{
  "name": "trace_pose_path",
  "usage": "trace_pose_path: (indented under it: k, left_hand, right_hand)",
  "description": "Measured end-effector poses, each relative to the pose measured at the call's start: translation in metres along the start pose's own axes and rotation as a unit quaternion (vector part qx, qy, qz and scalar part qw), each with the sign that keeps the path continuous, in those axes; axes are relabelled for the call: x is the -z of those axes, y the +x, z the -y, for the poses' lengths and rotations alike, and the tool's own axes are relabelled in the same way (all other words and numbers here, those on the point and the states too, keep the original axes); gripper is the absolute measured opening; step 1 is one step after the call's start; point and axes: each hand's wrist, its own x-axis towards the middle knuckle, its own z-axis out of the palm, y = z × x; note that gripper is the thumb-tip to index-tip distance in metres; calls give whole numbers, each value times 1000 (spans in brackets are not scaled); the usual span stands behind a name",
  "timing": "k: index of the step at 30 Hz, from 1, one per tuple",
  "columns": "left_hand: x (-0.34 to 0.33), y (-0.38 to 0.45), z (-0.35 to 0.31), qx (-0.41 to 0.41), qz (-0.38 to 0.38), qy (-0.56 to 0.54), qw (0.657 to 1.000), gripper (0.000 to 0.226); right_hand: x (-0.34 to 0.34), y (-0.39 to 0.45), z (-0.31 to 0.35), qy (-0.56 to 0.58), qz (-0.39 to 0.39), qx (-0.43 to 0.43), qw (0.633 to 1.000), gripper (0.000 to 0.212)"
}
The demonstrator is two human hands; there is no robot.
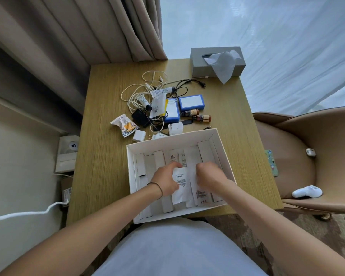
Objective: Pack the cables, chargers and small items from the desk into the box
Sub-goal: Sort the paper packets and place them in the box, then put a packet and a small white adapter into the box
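An open white box (131,176) stands at the near edge of the wooden desk (100,156). Both hands are inside it among white printed packets (180,188). My left hand (164,180) grips the left side of a packet with curled fingers. My right hand (208,173) pinches its right side. Behind the box lies a heap: white cables (133,94), a black cable (184,84), a black adapter (140,117), white chargers (139,135), two blue cases (191,103), two small brown bottles (201,117), tubes (145,102) and a snack pouch (125,124).
A grey tissue box (199,64) stands at the desk's far right corner. A tan chair (307,156) sits right of the desk, holding a white sock (307,191) and a phone (271,163). Curtains hang behind. A wall socket (68,152) and white cord (28,213) lie left.
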Motion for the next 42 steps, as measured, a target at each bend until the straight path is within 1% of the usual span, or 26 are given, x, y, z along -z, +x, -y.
trace_pose_path:
  k: [4,7,10,13,15,17,20,22,26,28,30,35,40,42]
  left_hand:
    - [-7,2,3,-16,-32,33,999,61]
    - [-12,-1,5,-38,-43,106,993,53]
    - [-14,-2,5,-59,-44,197,978,50]
    - [-12,-1,5,-74,-41,225,971,48]
    - [-5,-2,3,-91,-56,226,968,46]
    - [5,-6,-3,-127,-85,204,967,43]
    - [31,-13,-15,-182,-122,121,968,34]
    - [54,-13,-24,-192,-147,60,969,29]
    - [102,-2,-33,-188,-231,-8,955,24]
    - [122,6,-33,-171,-256,-33,951,25]
    - [138,15,-29,-138,-260,-47,954,26]
    - [165,34,-14,-76,-250,-42,964,35]
    - [180,48,13,-24,-249,-41,967,35]
    - [183,50,27,-4,-248,-46,968,34]
  right_hand:
    - [8,-5,-6,73,-51,10,996,18]
    - [10,-8,-7,133,-71,25,988,20]
    - [13,-10,-5,177,-84,25,980,18]
    - [22,-11,0,197,-108,33,974,16]
    - [31,-10,5,216,-130,38,967,15]
    - [43,-7,9,239,-156,42,958,14]
    - [64,0,16,270,-189,52,943,13]
    - [80,7,20,285,-205,56,935,13]
    - [107,28,31,286,-222,59,930,15]
    - [117,42,39,291,-222,63,928,16]
    - [126,60,47,285,-218,59,931,16]
    - [143,110,69,218,-207,46,953,25]
    - [145,165,89,137,-184,37,973,16]
    - [144,186,94,135,-192,23,972,24]
